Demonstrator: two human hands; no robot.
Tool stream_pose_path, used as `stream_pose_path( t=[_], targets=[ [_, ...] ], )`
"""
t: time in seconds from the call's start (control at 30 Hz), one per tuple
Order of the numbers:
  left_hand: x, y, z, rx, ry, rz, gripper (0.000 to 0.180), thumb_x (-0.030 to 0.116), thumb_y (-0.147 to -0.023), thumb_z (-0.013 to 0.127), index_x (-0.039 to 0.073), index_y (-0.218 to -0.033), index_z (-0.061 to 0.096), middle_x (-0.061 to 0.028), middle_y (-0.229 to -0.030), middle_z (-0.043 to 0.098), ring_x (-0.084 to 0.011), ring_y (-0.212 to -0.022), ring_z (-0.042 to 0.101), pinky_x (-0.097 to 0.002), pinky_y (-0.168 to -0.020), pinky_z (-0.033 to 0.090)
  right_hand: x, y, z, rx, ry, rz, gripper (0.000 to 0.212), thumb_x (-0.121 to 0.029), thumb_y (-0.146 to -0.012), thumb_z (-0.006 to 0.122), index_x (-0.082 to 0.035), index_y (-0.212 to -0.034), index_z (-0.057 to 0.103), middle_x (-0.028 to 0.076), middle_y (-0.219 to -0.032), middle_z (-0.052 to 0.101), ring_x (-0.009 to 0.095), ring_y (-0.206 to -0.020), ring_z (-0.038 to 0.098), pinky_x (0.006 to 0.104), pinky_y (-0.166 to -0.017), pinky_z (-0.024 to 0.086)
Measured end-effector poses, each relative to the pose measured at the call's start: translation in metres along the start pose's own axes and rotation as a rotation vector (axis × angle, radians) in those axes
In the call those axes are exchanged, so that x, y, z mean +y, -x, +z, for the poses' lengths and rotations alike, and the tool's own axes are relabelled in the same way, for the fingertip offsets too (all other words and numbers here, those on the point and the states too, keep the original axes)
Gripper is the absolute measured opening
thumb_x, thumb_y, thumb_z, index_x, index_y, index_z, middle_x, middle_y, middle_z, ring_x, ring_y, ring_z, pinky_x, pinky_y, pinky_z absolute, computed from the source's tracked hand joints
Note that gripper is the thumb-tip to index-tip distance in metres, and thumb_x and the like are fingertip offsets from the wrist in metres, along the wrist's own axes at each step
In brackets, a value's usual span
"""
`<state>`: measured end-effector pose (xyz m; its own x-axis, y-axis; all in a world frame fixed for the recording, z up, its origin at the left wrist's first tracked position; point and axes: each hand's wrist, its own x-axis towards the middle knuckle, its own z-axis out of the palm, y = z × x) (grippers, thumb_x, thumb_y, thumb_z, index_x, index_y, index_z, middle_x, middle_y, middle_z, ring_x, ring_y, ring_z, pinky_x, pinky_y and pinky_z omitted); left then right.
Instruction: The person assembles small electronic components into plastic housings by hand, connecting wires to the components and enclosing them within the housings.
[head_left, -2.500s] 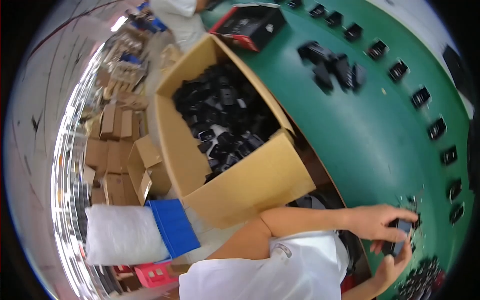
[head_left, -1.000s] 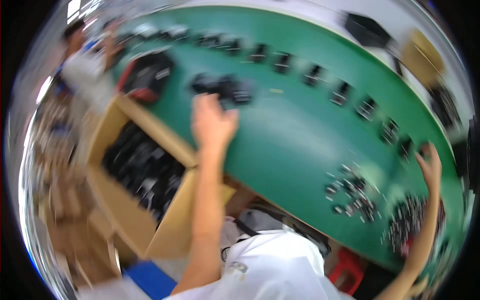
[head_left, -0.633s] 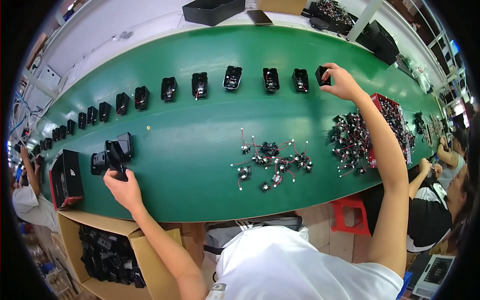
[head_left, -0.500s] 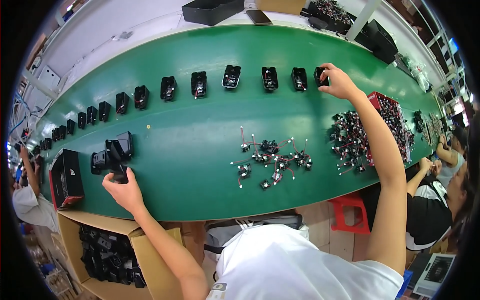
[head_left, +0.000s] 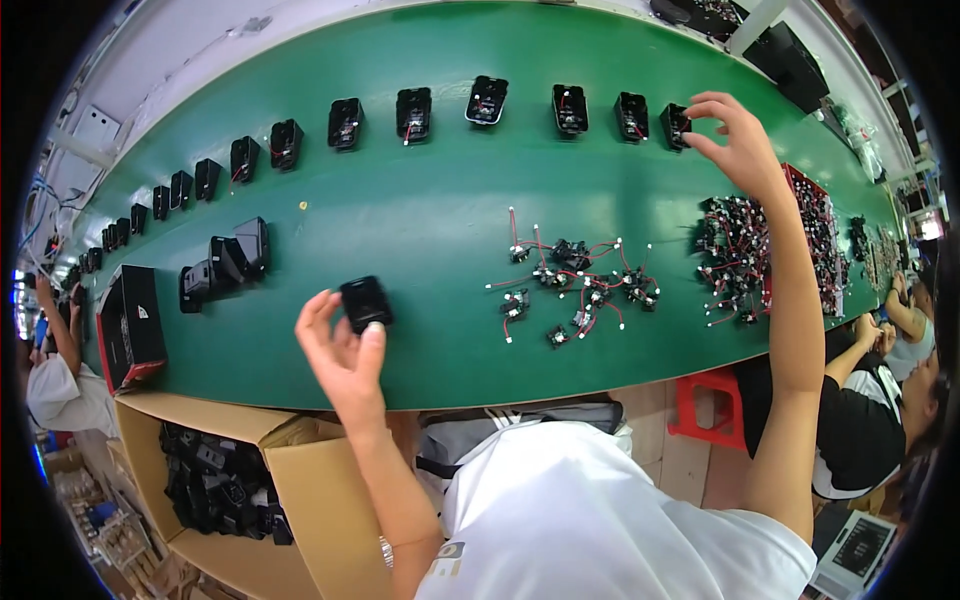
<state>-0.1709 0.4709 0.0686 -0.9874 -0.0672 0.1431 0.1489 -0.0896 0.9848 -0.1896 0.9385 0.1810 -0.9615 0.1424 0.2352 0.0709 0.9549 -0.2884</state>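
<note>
My left hand (head_left: 346,368) grips a black plastic housing (head_left: 366,303) between thumb and fingers, held over the near part of the table. At the far right, my right hand (head_left: 742,148) has its fingers apart beside the last housing in the row (head_left: 674,127); whether a fingertip touches it I cannot tell. Other black housings, such as this one (head_left: 570,109), stand in a long curved row, several with small wired parts inside. Between my hands lies a loose group of small black parts with red wires (head_left: 590,290). A few more housings (head_left: 226,260) are bunched left of my left hand.
A big pile of wired parts (head_left: 735,250) lies on the right beside a red box (head_left: 808,190) filled with more. On the left stand a black-and-red box (head_left: 133,325) and an open carton (head_left: 330,510) of black housings. Other people sit at both sides.
My left hand has brought a housing rightward from the bunch on the left. My right hand has opened and drawn off the last housing in the row. The view has shifted slightly.
</note>
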Motion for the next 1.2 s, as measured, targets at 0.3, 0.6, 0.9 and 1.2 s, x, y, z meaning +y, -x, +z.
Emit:
stream_pose_path(
  t=[0.3, 0.6, 0.9, 1.2],
  targets=[
    [-0.001, 0.020, 0.037, -0.213, 0.016, -0.044, 0.063, 0.031, -0.085, 0.059, -0.004, -0.135, 0.042, -0.0150, -0.130, 0.050, -0.0257, -0.119, 0.051, -0.0373, -0.103, 0.040, -0.180, 0.025, 0.105, -0.473, 0.037, -0.373, 0.039, -0.043, -0.076, 0.075, -0.005, -0.085, 0.072, 0.016, -0.086, 0.071, 0.034, -0.084, 0.070, 0.0454, -0.071, 0.057],
    [0.006, 0.021, 0.045, -0.250, 0.138, -0.131, 0.063, 0.035, -0.086, 0.060, 0.002, -0.136, 0.040, -0.0140, -0.124, 0.051, -0.0242, -0.103, 0.058, -0.0302, -0.078, 0.046, -0.176, 0.018, 0.126, -0.321, -0.053, -0.389, 0.014, -0.007, -0.065, 0.069, -0.002, -0.079, 0.070, 0.018, -0.085, 0.071, 0.034, -0.083, 0.070, 0.0412, -0.070, 0.057],
    [0.017, 0.018, 0.051, -0.328, 0.574, -0.293, 0.069, 0.035, -0.087, 0.057, -0.002, -0.141, 0.035, -0.0237, -0.129, 0.051, -0.0341, -0.102, 0.063, -0.0310, -0.076, 0.056, -0.136, 0.024, 0.092, -0.269, -0.466, -0.408, 0.020, -0.005, -0.075, 0.061, -0.006, -0.094, 0.067, 0.012, -0.095, 0.067, 0.031, -0.081, 0.066, 0.0396, -0.072, 0.054],
    [0.017, 0.019, 0.057, -0.588, 0.872, -0.355, 0.089, 0.047, -0.081, 0.075, 0.001, -0.144, 0.032, -0.0253, -0.124, 0.056, -0.0388, -0.086, 0.066, -0.0363, -0.064, 0.057, -0.130, 0.069, 0.053, -0.218, -1.223, 0.021, 0.014, 0.001, -0.087, 0.067, 0.003, -0.101, 0.066, 0.012, -0.110, 0.068, 0.014, -0.097, 0.065, 0.0280, -0.088, 0.053]
  ],
)
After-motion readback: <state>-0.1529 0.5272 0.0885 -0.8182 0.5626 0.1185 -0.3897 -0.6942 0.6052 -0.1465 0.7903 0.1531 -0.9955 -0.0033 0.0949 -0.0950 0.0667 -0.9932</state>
